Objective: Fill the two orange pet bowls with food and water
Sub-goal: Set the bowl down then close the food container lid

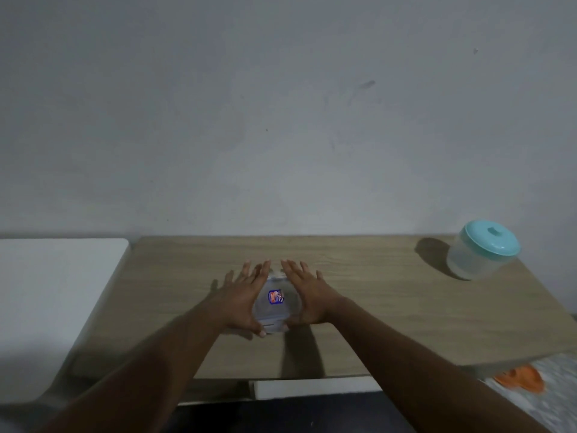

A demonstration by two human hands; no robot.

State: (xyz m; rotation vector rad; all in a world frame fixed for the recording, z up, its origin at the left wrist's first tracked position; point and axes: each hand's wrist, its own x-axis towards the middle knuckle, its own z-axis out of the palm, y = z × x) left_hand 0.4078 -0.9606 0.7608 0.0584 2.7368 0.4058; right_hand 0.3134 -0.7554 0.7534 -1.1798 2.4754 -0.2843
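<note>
A small clear plastic container (274, 303) with a blue and red label on its lid stands on the wooden table (390, 307). My left hand (242, 300) presses flat against its left side, the thumb at its near edge. My right hand (307, 295) presses against its right side. The fingers of both hands are straight and point away from me. An orange pet bowl (520, 380) shows partly on the floor beyond the table's right front corner. The container's contents cannot be made out.
A clear round jar with a teal lid (482, 250) stands at the table's back right, near the wall. A white surface (53, 307) adjoins the table on the left. A grey wall rises right behind the table.
</note>
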